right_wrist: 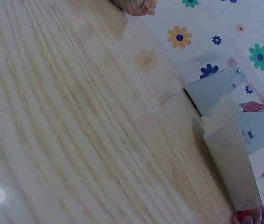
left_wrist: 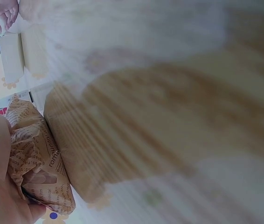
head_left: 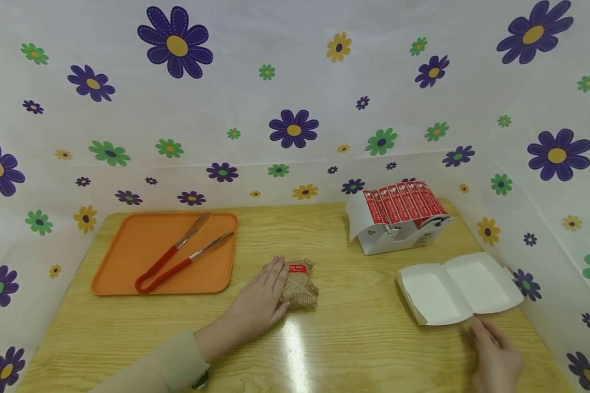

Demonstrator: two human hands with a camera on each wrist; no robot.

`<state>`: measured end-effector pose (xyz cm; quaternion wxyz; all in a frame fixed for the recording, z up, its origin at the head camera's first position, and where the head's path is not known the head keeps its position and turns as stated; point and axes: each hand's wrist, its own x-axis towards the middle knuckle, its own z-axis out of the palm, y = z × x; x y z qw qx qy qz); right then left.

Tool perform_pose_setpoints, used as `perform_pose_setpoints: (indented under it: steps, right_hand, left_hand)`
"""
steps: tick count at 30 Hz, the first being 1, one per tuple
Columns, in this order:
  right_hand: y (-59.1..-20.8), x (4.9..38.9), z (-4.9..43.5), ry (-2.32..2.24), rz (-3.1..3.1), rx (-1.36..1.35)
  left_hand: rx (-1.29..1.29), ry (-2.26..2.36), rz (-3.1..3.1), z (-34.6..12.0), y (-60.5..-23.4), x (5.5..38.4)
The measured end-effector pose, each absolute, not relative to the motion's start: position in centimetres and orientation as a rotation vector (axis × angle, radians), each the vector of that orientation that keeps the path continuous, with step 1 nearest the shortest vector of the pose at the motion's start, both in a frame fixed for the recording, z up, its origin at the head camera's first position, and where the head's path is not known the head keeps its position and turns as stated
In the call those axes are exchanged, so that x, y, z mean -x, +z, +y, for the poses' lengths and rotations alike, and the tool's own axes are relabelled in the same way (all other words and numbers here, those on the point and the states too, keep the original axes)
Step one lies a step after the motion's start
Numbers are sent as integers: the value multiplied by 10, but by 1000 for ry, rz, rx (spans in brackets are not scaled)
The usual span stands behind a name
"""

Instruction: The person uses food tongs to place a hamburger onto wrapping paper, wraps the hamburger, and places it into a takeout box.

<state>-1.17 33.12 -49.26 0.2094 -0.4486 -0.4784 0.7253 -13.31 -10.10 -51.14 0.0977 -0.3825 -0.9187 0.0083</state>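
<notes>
A small package in brown printed paper (head_left: 302,286), with a red label on top, sits mid-table. My left hand (head_left: 258,297) rests along its left side, fingers nearly straight and thumb at the near side. The left wrist view shows the crumpled wrapper (left_wrist: 36,158) against the palm. To the right lies a white hinged takeaway box (head_left: 435,295), lid folded back. My right hand (head_left: 494,349) pinches its near edge by the hinge, fingers curled. By those fingertips in the right wrist view is a small red patch beneath the box (right_wrist: 232,158); what it is stays unclear.
An orange tray (head_left: 113,267) at the left bears red-handled tongs (head_left: 164,267). Behind the box stands a white label dispenser (head_left: 388,245) with several red label rolls. Flower-printed white sheeting (head_left: 246,103) closes off the table's back and sides.
</notes>
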Motion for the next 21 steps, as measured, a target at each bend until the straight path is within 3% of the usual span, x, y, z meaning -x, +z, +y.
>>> perform_pose_setpoints:
  steps: [21]
  right_hand:
    - [-492, 26, 347, 2097, -1464, 1349]
  left_hand:
    - [1129, 6, -2705, -101, -512, 133]
